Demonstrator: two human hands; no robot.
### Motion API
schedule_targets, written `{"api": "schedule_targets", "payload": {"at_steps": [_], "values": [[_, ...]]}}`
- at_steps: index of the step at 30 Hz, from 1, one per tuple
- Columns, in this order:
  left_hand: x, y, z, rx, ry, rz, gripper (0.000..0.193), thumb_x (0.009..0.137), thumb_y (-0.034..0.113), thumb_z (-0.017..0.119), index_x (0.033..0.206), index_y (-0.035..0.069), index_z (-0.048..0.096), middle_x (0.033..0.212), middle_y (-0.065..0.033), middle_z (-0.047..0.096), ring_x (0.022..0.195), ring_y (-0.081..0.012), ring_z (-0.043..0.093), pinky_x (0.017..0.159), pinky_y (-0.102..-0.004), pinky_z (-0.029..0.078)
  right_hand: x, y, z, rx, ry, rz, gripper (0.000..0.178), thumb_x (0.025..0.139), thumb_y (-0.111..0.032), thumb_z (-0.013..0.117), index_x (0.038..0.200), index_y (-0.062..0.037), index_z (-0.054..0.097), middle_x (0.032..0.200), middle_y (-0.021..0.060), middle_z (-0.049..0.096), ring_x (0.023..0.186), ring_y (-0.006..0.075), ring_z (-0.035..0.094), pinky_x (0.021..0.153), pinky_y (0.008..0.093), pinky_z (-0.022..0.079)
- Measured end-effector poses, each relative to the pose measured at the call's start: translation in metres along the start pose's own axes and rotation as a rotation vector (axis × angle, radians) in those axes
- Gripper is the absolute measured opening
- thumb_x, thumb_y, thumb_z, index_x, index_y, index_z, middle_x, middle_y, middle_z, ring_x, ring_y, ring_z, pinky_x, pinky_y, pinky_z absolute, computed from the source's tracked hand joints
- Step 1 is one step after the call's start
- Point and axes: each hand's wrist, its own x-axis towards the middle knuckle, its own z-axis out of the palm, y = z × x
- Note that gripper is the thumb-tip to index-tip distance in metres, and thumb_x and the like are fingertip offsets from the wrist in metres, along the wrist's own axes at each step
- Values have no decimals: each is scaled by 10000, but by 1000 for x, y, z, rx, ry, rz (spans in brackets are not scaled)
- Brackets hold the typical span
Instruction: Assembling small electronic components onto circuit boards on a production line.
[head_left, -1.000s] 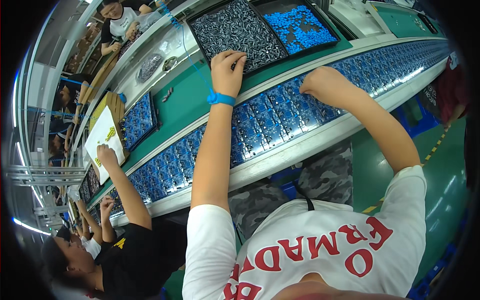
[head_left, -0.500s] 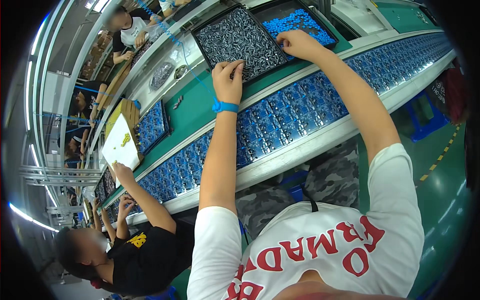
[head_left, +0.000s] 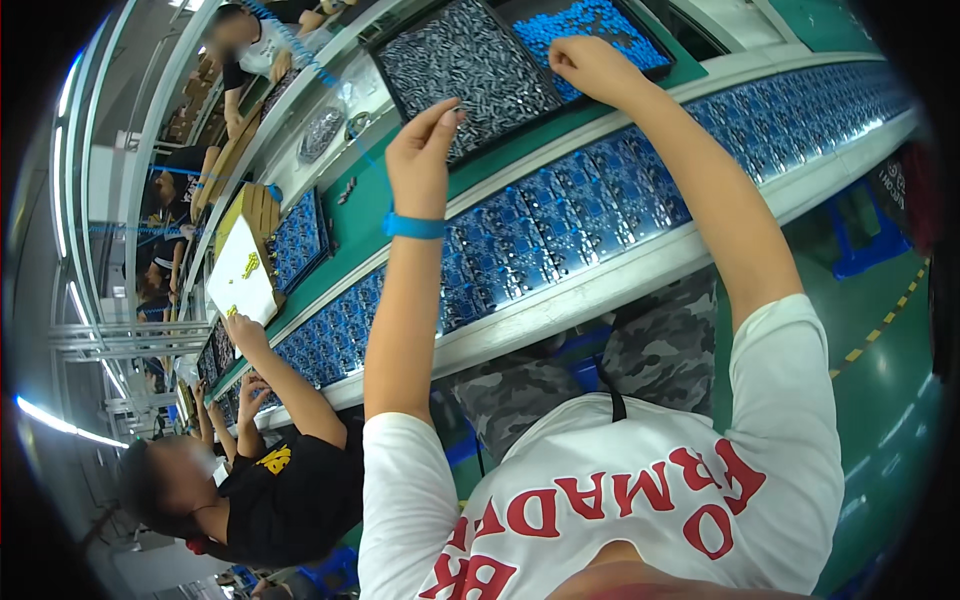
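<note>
My left hand (head_left: 420,160), with a blue wrist strap (head_left: 415,226), is raised over the near left edge of a black tray of small dark cylindrical parts with silvery legs (head_left: 450,65). Its thumb and index finger are pinched together. A tiny piece seems to show at the tips, too small to name. My right hand (head_left: 597,72) is closed at the near edge of the neighbouring tray of bright blue round parts (head_left: 590,25). Its fingers curl together, and whatever they hold is hidden.
A row of blue circuit boards (head_left: 560,225) runs along the line in front of me. To the left, a stack of boards (head_left: 298,245) lies beside a white sheet with yellow parts (head_left: 240,270). A co-worker in black (head_left: 290,490) works close on my left.
The view has shifted a little, carrying the trays up and left. My left hand's fingers have drawn from a looser curl into a pinch. My right hand stays at the blue parts.
</note>
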Motion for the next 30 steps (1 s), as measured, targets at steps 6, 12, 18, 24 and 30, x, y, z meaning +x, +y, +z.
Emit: {"api": "schedule_targets", "payload": {"at_steps": [6, 12, 18, 24, 30], "values": [[-22, 15, 0, -347, -157, -95, 262, 938, 77, 671, 1170, -45, 672, 1082, -118, 707, 1022, -174, 666, 911, -278, 511, 2, 12, 5, -38, 46, -44, 164, 886, -161, 645, 988, -41, 689, 817, 116, 656, 796, 285, 643, 735, 417, 516], [-40, 16, -1, -231, -168, -112, 214, 930, 62, 675, 1125, -24, 696, 1079, -108, 709, 1020, -174, 662, 904, -282, 508, 0, -15, -13, 35, -11, 23, 134, 792, -156, 656, 844, -56, 728, 864, 181, 703, 820, 353, 673, 747, 443, 531], [-63, 23, 32, 403, -419, 182, 116, 852, 66, 720, 962, 82, 754, 958, -56, 702, 943, -238, 633, 856, -346, 477, -3, -14, -19, 89, -53, 147, 144, 799, -147, 622, 817, -53, 730, 866, 195, 697, 835, 379, 663, 769, 470, 530], [-79, 14, 53, 720, -517, 506, 93, 785, 110, 747, 876, 131, 748, 892, -41, 628, 922, -268, 554, 864, -390, 402, -4, -19, -15, 123, -7, 140, 154, 830, -148, 596, 809, -42, 706, 859, 205, 685, 843, 391, 656, 761, 484, 519], [-76, 9, 61, 696, -528, 545, 113, 768, 115, 751, 878, 141, 745, 899, -26, 605, 932, -254, 536, 859, -388, 385, -5, -5, -10, 174, 104, 82, 143, 861, -158, 588, 869, -40, 668, 866, 210, 673, 866, 406, 646, 758, 496, 506]]}}
